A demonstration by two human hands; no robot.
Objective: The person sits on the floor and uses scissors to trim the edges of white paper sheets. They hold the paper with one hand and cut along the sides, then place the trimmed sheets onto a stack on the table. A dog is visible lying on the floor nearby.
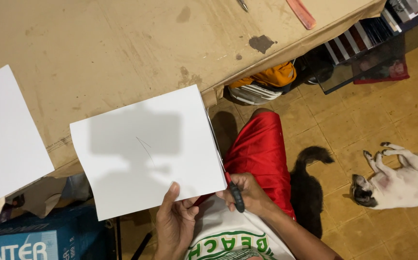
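White sheet [146, 151], scissors [228, 180] along its 3 o'clock edge: your cut looks barely begun.

You hold the sheet at frame centre, half over the table [98, 43] edge, half over your lap. Your left hand [174, 224] pinches its 6 o'clock edge, thumb pressed on top, fingers underneath. Your right hand [247, 195] is closed through the scissor handles at 5 o'clock of the sheet, wrist bent inward, blades pointing toward 12 along the sheet's edge. Whether the blades are open or shut I can't tell. A faint curved pencil line near the sheet's middle is uncut, so by my judgement nearly all the cutting remains. A second sheet [6, 139] lies on the table at 9 o'clock.
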